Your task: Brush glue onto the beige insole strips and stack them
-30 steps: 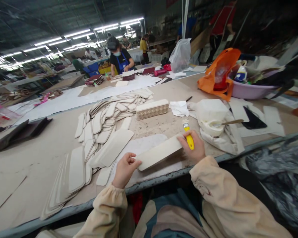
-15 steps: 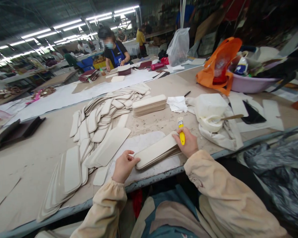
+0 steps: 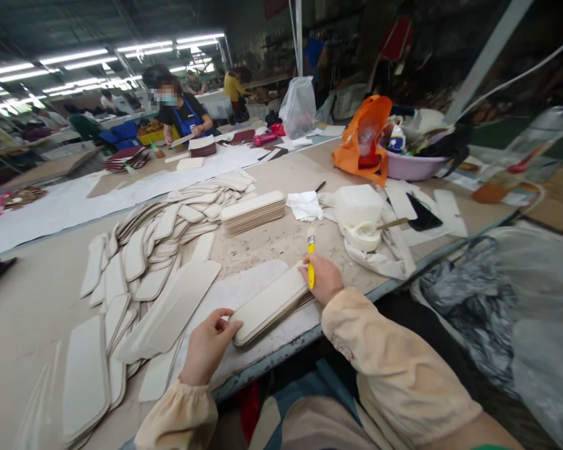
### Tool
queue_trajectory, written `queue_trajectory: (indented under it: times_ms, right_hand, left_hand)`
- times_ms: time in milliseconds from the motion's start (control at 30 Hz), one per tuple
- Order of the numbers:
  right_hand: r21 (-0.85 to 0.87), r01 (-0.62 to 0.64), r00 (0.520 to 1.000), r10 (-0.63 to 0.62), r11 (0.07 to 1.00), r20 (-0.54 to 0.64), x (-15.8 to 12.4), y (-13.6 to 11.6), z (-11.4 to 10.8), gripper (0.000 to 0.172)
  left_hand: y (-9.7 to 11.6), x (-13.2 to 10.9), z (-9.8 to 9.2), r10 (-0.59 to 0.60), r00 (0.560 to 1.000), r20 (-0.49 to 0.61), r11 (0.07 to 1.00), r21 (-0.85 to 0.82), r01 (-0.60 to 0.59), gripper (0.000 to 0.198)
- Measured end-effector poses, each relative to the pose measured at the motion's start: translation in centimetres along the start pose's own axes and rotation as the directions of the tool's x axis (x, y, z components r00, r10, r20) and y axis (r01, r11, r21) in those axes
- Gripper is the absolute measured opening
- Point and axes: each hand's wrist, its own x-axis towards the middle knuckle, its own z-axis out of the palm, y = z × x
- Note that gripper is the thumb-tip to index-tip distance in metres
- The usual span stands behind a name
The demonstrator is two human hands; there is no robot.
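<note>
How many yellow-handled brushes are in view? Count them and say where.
1: the yellow-handled brush, held in the right hand, bristles pointing away. Others may be hidden.

Two bare hands here, one left hand and one right hand. One yellow brush. I get two squared-up stacks of pale pieces: a near stack and a far stack. One stick, one orange bag, one lilac basin, one blue apron. Loose pale pieces? Tons, way too overlapped to count, sorry.
</note>
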Motion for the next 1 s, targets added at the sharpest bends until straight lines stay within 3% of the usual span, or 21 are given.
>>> queue_trajectory:
  times_ms: [167, 300, 400, 600, 733, 867, 1000]
  right_hand:
    - [0.013, 0.213, 0.977, -0.213, 0.977, -0.023, -1.1, -1.4, -0.2, 0.007]
    - [0.120, 0.482, 0.867, -0.493, 0.868, 0.080, -3.6, -3.9, 0.9, 0.008]
    - [0.106, 0.549, 0.820, -0.559, 0.829, 0.125, -5.0, -4.7, 1.7, 0.017]
    - [0.085, 0.354, 0.926, -0.362, 0.931, 0.105, -4.7, -2.2, 0.2, 0.019]
    - [0.058, 0.165, 0.986, -0.166, 0.985, 0.018, -3.9, 0.0, -0.7, 0.013]
    - [0.101, -0.047, 0.996, 0.055, 0.994, -0.074, -3.3, 0.8, -0.3, 0.017]
    - [0.157, -0.131, 0.990, 0.138, 0.979, -0.038, -3.0, 0.7, -0.1, 0.014]
  left_hand:
    - [-0.5, 0.4, 0.0, 0.021, 1.000, 0.015, 0.999, 0.040, -0.022, 0.051]
    - [-0.8, 0.7, 0.0, 0.008, 0.999, 0.042, 0.999, 0.050, -0.010, 0.061]
    - [-0.7, 0.9, -0.2, -0.018, 0.998, 0.063, 0.998, 0.061, 0.014, 0.066]
    - [-0.6, 0.9, -0.3, 0.013, 0.998, 0.065, 0.995, 0.095, -0.019, 0.062]
    - [-0.7, 0.9, -0.2, 0.028, 0.997, 0.075, 0.991, 0.129, -0.038, 0.059]
    - [-0.4, 0.8, -0.3, 0.027, 0.997, 0.071, 0.993, 0.117, -0.035, 0.060]
    - [-0.1, 0.7, -0.4, 0.048, 0.996, 0.071, 0.989, 0.136, -0.058, 0.061]
